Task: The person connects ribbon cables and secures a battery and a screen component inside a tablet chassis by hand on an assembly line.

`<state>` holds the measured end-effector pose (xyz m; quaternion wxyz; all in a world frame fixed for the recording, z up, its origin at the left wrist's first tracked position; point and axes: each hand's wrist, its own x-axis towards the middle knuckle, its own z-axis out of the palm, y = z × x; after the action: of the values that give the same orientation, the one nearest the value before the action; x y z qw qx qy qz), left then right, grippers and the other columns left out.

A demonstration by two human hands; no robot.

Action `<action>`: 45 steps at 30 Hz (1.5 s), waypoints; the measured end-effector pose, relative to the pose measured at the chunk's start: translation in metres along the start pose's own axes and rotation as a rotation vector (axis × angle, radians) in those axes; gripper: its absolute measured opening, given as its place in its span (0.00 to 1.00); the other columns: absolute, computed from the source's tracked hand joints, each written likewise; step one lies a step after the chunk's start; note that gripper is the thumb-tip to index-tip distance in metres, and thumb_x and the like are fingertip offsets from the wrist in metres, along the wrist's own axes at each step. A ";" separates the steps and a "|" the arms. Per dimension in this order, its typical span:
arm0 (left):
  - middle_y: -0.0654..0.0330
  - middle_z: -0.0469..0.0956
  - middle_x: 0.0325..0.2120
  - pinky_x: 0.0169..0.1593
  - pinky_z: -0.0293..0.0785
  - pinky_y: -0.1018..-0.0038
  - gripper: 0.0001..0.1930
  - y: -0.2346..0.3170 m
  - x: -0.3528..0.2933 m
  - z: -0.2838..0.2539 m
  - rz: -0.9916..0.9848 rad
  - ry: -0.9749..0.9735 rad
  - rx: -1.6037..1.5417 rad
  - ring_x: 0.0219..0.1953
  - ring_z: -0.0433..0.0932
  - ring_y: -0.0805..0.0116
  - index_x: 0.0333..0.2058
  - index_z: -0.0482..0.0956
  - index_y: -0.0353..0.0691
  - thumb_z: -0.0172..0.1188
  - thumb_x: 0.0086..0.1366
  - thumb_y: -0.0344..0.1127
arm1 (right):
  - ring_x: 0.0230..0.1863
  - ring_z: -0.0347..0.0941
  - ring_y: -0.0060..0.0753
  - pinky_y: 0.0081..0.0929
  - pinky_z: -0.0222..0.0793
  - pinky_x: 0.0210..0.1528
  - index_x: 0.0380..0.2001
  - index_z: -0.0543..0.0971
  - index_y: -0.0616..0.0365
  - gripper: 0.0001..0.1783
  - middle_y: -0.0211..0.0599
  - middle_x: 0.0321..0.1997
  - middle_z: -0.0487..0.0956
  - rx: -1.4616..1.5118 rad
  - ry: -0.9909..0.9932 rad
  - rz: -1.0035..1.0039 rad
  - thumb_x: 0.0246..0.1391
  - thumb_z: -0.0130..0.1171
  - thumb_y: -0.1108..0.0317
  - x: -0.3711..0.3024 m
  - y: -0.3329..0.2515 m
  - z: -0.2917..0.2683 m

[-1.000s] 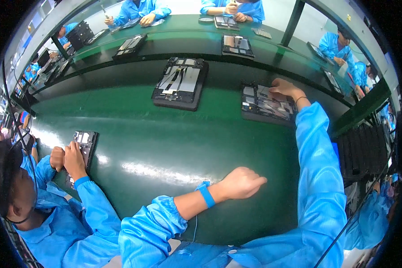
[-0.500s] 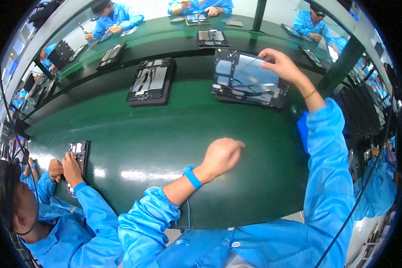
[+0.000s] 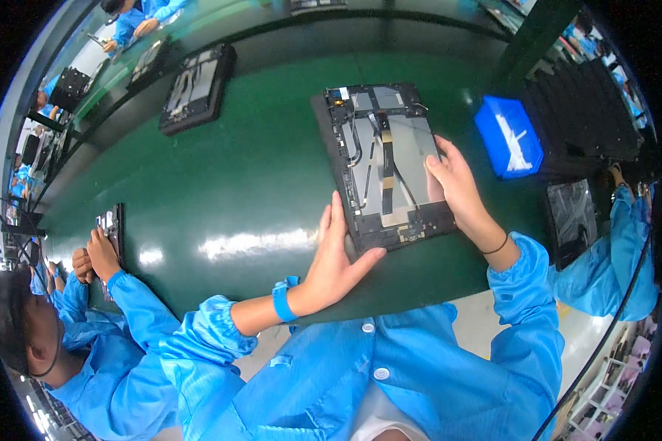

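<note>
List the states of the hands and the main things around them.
Near device: opened, inner parts exposed
Right hand: gripping its right edge
Left hand: open, at its lower-left corner
Farther device: opened, lying unheld
Blue bin: open-topped, white pieces inside
Wristband: worn, left wrist

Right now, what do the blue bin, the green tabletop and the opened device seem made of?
Blue bin: probably plastic, from its even, saturated colour. Green tabletop: perhaps rubber or laminate; glossy, with bright reflected streaks. Opened device: dark casing, plastic or metal, unclear; smooth grey panels inside look metallic.
</note>
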<state>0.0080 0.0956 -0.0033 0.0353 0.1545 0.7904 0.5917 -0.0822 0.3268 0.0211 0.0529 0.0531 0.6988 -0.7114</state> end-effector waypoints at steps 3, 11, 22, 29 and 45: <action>0.27 0.49 0.64 0.71 0.33 0.50 0.52 0.010 -0.012 -0.003 0.014 -0.094 0.403 0.69 0.44 0.33 0.64 0.39 0.16 0.66 0.58 0.44 | 0.60 0.68 0.32 0.28 0.61 0.62 0.64 0.58 0.68 0.28 0.46 0.61 0.70 0.001 -0.019 0.027 0.63 0.49 0.71 -0.020 0.020 -0.008; 0.28 0.41 0.66 0.71 0.34 0.50 0.53 0.019 -0.032 0.002 0.032 -0.201 0.692 0.70 0.35 0.30 0.65 0.40 0.19 0.66 0.57 0.46 | 0.70 0.49 0.53 0.43 0.42 0.70 0.64 0.61 0.66 0.36 0.51 0.70 0.57 -0.844 -0.131 -0.413 0.55 0.56 0.62 -0.045 0.032 -0.035; 0.48 0.69 0.57 0.67 0.40 0.44 0.15 0.003 0.056 0.009 0.229 0.062 0.573 0.66 0.55 0.41 0.40 0.81 0.43 0.68 0.54 0.41 | 0.62 0.61 0.45 0.36 0.53 0.63 0.47 0.78 0.52 0.21 0.42 0.61 0.68 -0.844 0.166 -0.759 0.46 0.61 0.74 -0.035 -0.004 -0.033; 0.73 0.77 0.30 0.53 0.60 0.70 0.09 -0.003 0.041 0.007 1.063 0.228 0.832 0.37 0.74 0.77 0.30 0.84 0.56 0.65 0.46 0.38 | 0.49 0.71 0.37 0.38 0.56 0.57 0.35 0.80 0.51 0.10 0.31 0.39 0.79 -0.781 -0.374 -0.772 0.45 0.63 0.69 -0.028 -0.007 -0.012; 0.68 0.78 0.34 0.54 0.64 0.75 0.11 0.003 0.033 -0.004 1.252 0.003 0.752 0.40 0.77 0.74 0.35 0.83 0.45 0.58 0.53 0.35 | 0.44 0.70 0.39 0.40 0.57 0.52 0.27 0.74 0.50 0.05 0.33 0.34 0.73 -0.897 -0.437 -0.806 0.50 0.60 0.65 -0.033 0.003 0.005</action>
<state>-0.0237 0.1018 0.0048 -0.3663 0.5782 0.7039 0.1900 -0.0492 0.3221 0.0236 -0.0605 -0.3873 0.8668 -0.3083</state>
